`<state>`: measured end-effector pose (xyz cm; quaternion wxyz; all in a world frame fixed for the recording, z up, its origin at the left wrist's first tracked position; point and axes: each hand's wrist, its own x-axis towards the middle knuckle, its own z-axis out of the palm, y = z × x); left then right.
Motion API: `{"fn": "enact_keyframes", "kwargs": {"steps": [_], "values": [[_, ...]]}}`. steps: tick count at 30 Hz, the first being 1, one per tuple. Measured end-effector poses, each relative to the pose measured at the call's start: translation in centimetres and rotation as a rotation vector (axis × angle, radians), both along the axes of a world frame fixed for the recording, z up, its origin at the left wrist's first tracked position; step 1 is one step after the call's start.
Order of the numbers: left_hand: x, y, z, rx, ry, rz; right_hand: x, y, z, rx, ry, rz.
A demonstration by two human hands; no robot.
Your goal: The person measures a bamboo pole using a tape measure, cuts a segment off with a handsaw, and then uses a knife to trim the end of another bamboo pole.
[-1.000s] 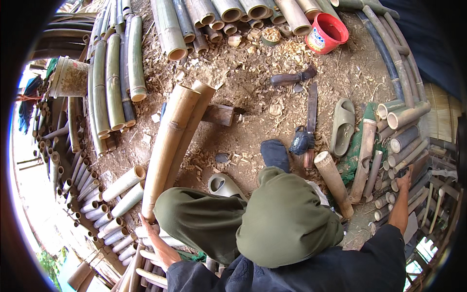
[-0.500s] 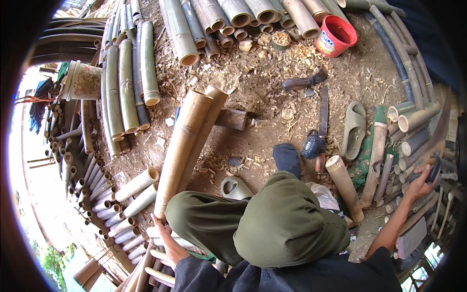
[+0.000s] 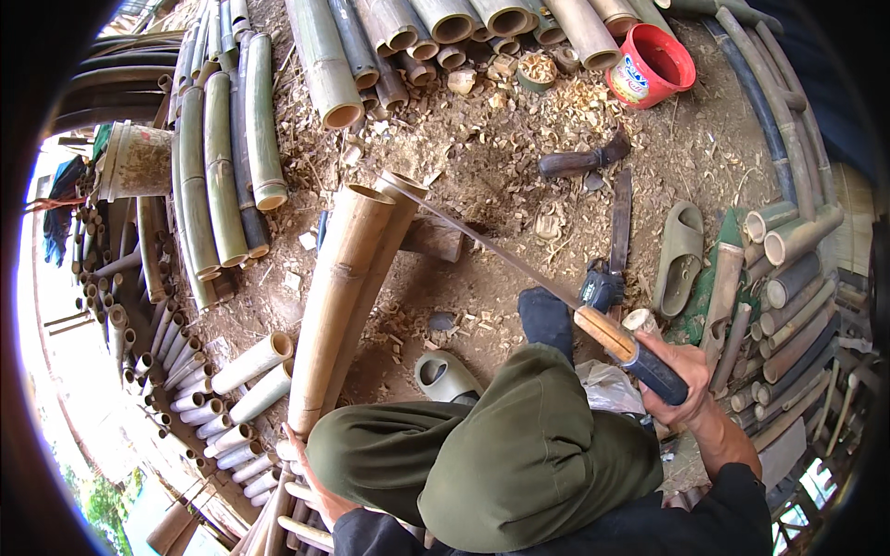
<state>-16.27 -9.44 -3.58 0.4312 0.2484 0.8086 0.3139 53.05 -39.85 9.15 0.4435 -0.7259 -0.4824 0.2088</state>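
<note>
In my right hand (image 3: 675,378) is a long-bladed tool (image 3: 604,326) with a wooden and black handle; whether it is a saw or a knife I cannot tell. Its thin blade slants up and left, the tip close to the upper ends of two bamboo tubes. My left hand (image 3: 313,477) grips the lower end of the nearer bamboo tube (image 3: 338,287), beside my left knee; some fingers are hidden. The second bamboo tube (image 3: 378,264) lies alongside it, and a wooden block (image 3: 434,238) shows behind them.
Bamboo poles (image 3: 320,65) are laid along the far side, with more stacked left and right. A red bucket (image 3: 649,67) stands far right. On the chip-strewn ground lie a hatchet-like tool (image 3: 584,159), a flat blade (image 3: 620,222), a sandal (image 3: 680,259) and another sandal (image 3: 445,375).
My right hand has swung in from the far right, bringing the long-bladed tool across toward the bamboo tubes' upper ends. My left hand stays at the lower end of the nearer tube.
</note>
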Motion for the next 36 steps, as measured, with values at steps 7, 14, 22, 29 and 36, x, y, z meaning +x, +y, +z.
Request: {"fn": "enact_keyframes", "kwargs": {"steps": [7, 14, 22, 29, 36], "values": [[-1.0, -0.6, -0.2, -0.042, 0.018, 0.004, -0.1, 4.2, -2.1, -0.018, 0.029, 0.067], [-1.2, 1.7, -0.5, -0.087, 0.186, -0.115, -2.0, 19.2, -9.2, 0.21, 0.16, -0.01], [27.9, 12.0, 5.2, 0.177, 0.72, -1.415, -2.2, 19.5, -4.9, 0.218, 0.434, -0.118], [28.3, 18.1, 5.2, 0.127, 0.912, -1.641, 1.6, 10.9, -3.9, 0.268, 0.584, -0.246], [10.4, 20.2, 4.0, 0.066, 1.342, -1.404, 2.9, 4.8, -3.3, 0.12, 0.512, -0.413]]}}
